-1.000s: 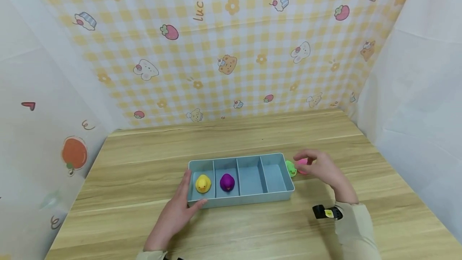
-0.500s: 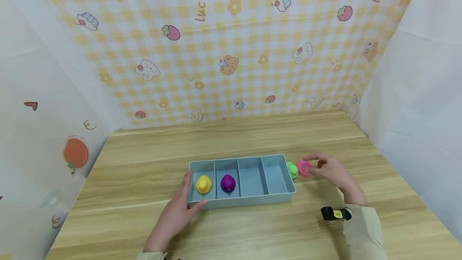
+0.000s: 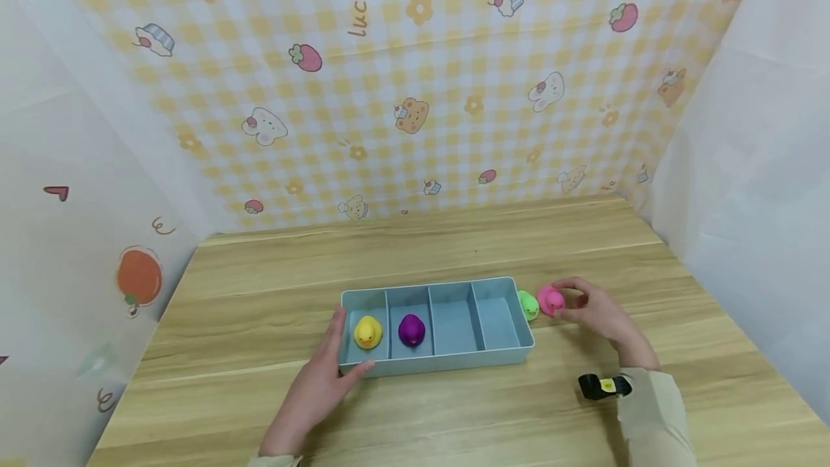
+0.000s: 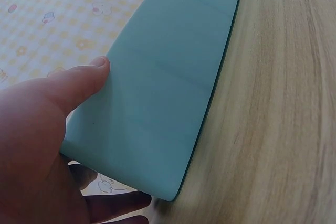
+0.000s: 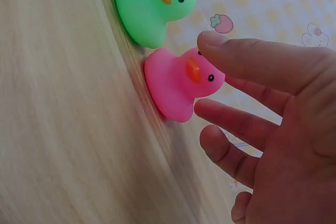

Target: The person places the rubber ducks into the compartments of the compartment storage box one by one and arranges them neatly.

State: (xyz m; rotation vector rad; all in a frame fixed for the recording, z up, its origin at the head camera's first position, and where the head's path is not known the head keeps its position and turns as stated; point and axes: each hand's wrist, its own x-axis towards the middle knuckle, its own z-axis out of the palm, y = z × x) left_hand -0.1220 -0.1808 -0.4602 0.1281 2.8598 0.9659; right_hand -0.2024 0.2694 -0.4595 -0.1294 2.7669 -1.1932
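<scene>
A blue-grey divided box (image 3: 454, 364) lies across the table in the head view. A yellow rubber duck (image 3: 367, 333) sits in its leftmost compartment and a purple rubber duck (image 3: 411, 331) in the one beside it. My left hand (image 3: 318, 388) rests against the box's left end, thumb along the front wall and fingers straight. Outside the right end stands a green rubber duck (image 5: 152, 11), next to an upright pink rubber duck (image 5: 170, 85). With thumb and index finger on either side of the pink duck's head, my right hand (image 5: 294, 114) lightly pinches it; its other fingers hang loose.
The wooden table (image 3: 415, 251) reaches back to a yellow checked cloth (image 3: 402, 92), with white cloth sides (image 3: 733, 186) at left and right. A black wrist strap (image 3: 606, 385) sits near the right sleeve (image 3: 655, 416).
The pink duck, partly covered by my right hand and then showing a round face on its side, now stands upright. My right hand has shifted slightly right; my left hand stays at the box.
</scene>
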